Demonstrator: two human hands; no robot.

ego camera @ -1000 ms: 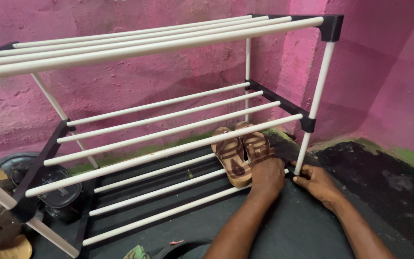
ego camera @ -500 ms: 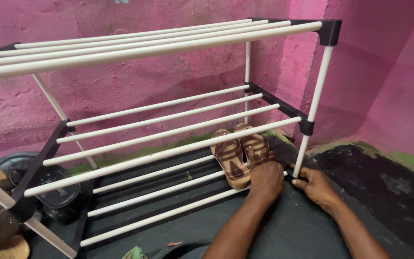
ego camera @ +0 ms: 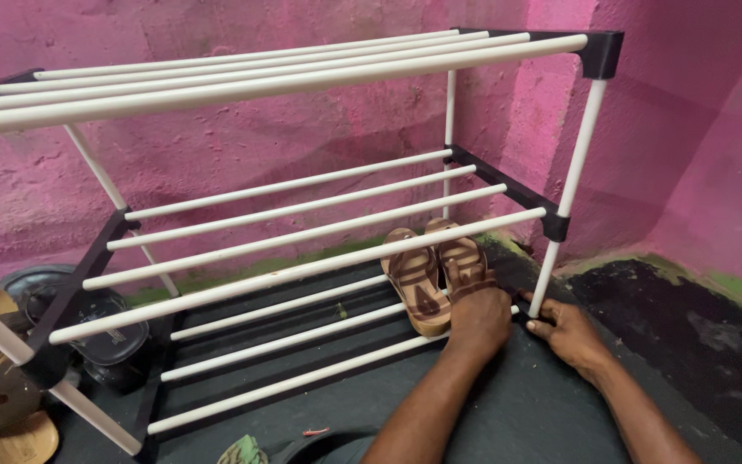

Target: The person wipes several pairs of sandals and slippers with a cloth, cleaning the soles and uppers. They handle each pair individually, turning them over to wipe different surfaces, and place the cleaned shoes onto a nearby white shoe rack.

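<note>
— What do you see at the left, outside the frame?

— A dark round lid [ego camera: 40,288] lies on the floor, with black sandals [ego camera: 113,339] just beside it. Nearer to the camera is a tan wooden-looking sandal [ego camera: 15,434].

— And behind?

— A rough pink wall [ego camera: 242,146], with a green strip [ego camera: 732,288] at its foot. The floor [ego camera: 697,344] is dark.

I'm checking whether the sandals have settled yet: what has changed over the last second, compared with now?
Almost nothing. The left hand still rests on the heel of the brown sandals on the bottom shelf, and the right hand still touches the foot of the shoe rack corner post. Sandals and rack stayed put; only the view shifted slightly.
</note>
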